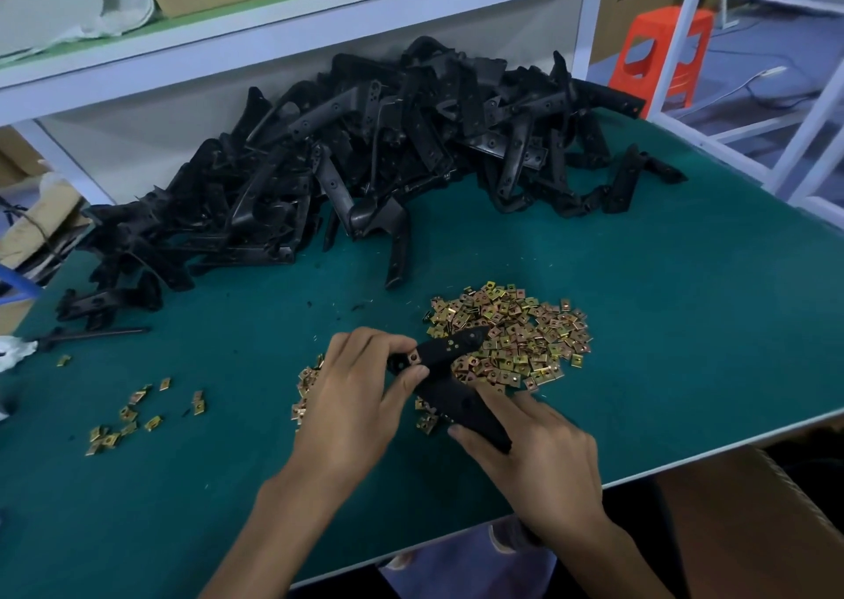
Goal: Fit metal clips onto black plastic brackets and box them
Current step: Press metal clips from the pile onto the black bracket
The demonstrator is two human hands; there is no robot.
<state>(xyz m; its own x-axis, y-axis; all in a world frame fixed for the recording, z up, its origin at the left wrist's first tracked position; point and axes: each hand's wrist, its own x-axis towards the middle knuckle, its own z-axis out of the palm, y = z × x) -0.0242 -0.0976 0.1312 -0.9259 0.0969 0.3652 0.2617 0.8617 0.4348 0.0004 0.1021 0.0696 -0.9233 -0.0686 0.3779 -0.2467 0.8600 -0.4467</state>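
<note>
Clip-fitting step: my right hand grips the black bracket at six o'clock; my left hand pinches a metal clip onto its end. Next, I judge, press it home.

Green table mat bears black bracket heap and brass clips.

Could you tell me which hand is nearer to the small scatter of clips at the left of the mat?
Left. The left hand pinches the bracket to the right of the scatter; the right hand grips the bracket's lower end, farther right.
</note>
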